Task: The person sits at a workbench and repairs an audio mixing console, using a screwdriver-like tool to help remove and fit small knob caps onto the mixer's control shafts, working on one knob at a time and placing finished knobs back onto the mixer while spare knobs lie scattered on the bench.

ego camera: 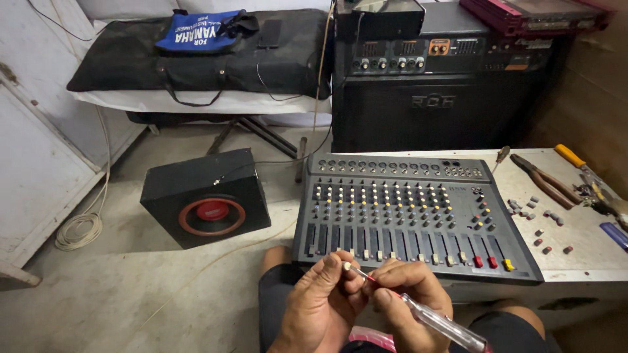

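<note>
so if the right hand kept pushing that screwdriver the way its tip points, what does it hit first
Most likely the left hand: the right hand aims the clear-handled screwdriver up-left, and its tip already sits at the left fingertips, seemingly touching. Beyond lies the mixer.

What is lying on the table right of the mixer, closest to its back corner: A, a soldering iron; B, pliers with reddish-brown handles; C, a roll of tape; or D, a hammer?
B: pliers with reddish-brown handles lie on the table just right of the mixer, near small loose caps.
</note>
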Demonstrator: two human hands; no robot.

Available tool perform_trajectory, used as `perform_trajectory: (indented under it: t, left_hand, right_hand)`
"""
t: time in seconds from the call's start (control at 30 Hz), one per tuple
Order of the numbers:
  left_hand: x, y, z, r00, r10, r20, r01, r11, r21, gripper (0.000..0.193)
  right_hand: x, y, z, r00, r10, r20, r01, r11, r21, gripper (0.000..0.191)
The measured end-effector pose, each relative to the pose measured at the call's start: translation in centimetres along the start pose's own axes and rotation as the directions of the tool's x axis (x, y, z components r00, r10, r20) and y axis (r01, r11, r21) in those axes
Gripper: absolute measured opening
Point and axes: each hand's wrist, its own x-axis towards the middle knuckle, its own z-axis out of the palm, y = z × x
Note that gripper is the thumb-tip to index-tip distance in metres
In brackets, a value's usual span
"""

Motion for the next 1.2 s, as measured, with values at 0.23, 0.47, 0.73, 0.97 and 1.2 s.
perform_trajectory:
  t: [0.23, 0.47, 0.73, 0.97, 1.2]
  left_hand:
    - [-0.10, -0.02, 0.14, 0.999, 0.001, -0.043, 0.000, 1.000, 0.022, 0.024]
    - [0.04, 0.02, 0.06, 0.999, 0.020, -0.044, -0.018, 0.999, 0.028, 0.023]
    - [0.13, -0.05, 0.21, 0.998, 0.012, -0.058, -0.010, 0.999, 0.039, 0.023]
    - [0.17, -0.11, 0.29, 0.998, 0.019, -0.057, -0.016, 0.998, 0.054, 0.024]
    - [0.15, -0.24, 0.07, 0.997, 0.028, -0.068, -0.025, 0.998, 0.056, 0.024]
  right_hand:
    - [0.07, -0.06, 0.21, 0.998, -0.011, -0.057, 0.011, 1.000, -0.007, 0.009]
    - [0.23, -0.01, 0.34, 0.999, 0.020, -0.045, -0.020, 1.000, 0.006, 0.008]
    - [0.36, -0.21, 0.21, 0.999, 0.015, -0.034, -0.017, 0.999, -0.041, 0.007]
    - [0.42, -0.19, 0.22, 1.000, 0.013, -0.026, -0.014, 0.999, -0.048, 0.006]
    - [0.22, 0.19, 0.04, 1.000, -0.020, -0.008, 0.020, 0.998, -0.061, 0.006]
